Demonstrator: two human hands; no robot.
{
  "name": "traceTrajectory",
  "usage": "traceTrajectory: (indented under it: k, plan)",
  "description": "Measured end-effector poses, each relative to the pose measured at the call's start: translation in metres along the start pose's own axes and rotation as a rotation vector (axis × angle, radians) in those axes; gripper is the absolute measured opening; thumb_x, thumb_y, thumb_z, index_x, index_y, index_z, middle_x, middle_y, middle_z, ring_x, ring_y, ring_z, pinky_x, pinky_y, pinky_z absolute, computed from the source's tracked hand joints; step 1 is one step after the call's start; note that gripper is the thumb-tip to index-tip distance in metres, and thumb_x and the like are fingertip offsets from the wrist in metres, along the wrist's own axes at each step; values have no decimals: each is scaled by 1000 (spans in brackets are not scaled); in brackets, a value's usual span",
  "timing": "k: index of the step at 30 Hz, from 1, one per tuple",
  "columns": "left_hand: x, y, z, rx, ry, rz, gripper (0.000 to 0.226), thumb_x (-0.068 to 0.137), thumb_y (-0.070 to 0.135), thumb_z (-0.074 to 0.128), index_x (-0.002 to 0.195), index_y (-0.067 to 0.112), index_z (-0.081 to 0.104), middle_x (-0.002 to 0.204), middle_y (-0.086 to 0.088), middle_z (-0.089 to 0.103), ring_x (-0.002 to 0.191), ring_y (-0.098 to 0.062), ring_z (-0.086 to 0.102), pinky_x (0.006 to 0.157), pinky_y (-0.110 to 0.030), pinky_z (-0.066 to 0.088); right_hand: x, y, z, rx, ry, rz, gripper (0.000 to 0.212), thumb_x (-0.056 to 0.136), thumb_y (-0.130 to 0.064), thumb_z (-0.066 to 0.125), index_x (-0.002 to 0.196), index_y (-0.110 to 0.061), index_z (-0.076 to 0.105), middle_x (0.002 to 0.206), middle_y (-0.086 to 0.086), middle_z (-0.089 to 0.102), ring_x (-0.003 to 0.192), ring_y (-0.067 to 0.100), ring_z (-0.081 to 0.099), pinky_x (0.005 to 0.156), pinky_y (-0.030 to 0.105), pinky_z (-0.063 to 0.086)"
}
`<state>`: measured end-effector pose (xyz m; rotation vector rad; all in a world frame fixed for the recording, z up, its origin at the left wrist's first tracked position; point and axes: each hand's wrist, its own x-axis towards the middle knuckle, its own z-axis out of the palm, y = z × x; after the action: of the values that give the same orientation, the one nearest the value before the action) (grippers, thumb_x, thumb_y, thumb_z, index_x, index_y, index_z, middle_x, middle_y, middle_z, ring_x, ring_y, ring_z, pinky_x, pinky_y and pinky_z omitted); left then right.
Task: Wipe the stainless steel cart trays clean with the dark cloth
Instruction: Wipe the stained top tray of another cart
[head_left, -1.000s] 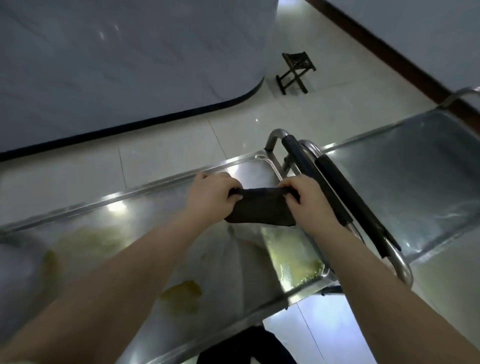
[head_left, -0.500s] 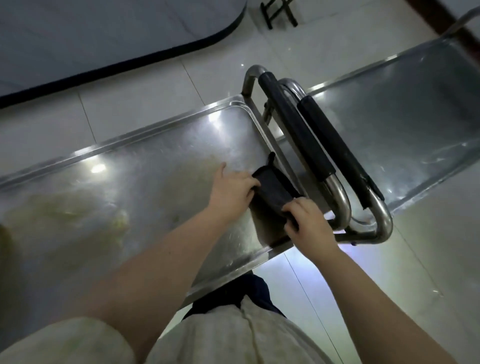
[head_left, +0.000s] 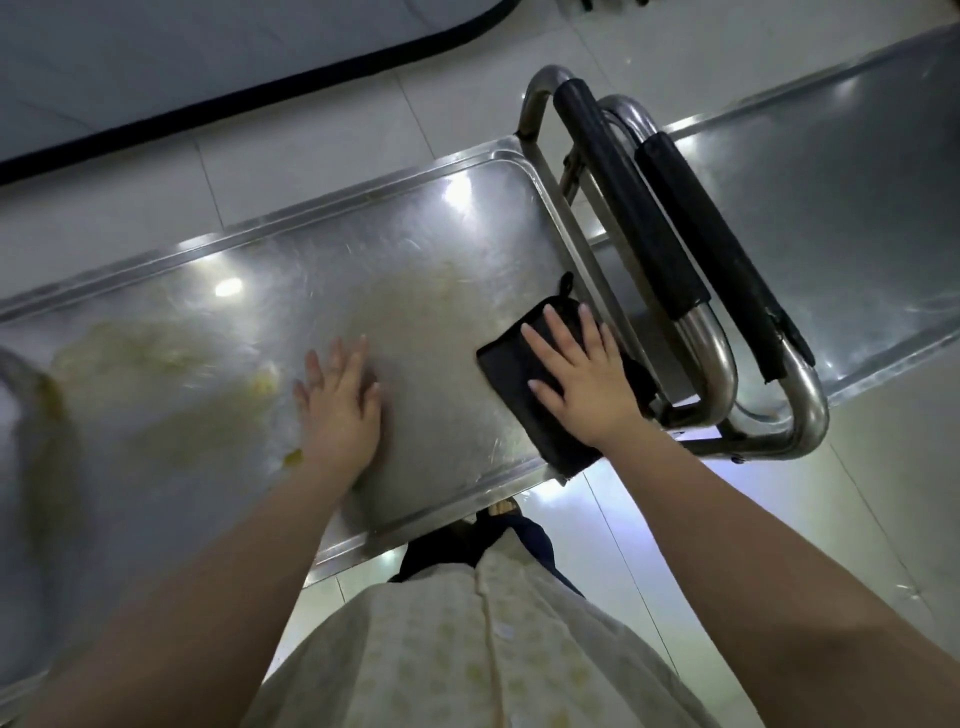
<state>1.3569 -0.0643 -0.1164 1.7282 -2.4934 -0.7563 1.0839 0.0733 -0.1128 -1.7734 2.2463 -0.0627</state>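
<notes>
A long stainless steel cart tray stretches in front of me, smeared with yellowish residue across its left half. The dark cloth lies folded flat at the tray's right end, close to the rim. My right hand presses down on it with straight, spread fingers. My left hand rests flat on the bare steel a short way left of the cloth, touching nothing else. A second steel tray lies to the right.
Two tubular cart handles with black grips stand between the two trays, right beside the cloth. A dark-edged grey counter base runs along the far side. White tiled floor surrounds the carts. My pale patterned shirt fills the bottom.
Both hands held the cloth stretched in the air, then lowered it to the tray's right end. Now the cloth lies flat under my right hand, and my left hand has let go and moved left.
</notes>
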Motion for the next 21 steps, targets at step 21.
traceTrajectory:
  k: [21]
  plan:
    - [41,-112,2,327,60,29,56,98,60,8,152,46,2,164,4,1,149,-27,-4,114,-54,-9,14,-71,50,-128,-35,144,64,94,-60,18,152,-40,1,163,-4,-3,148,36,-6,117,53,-6]
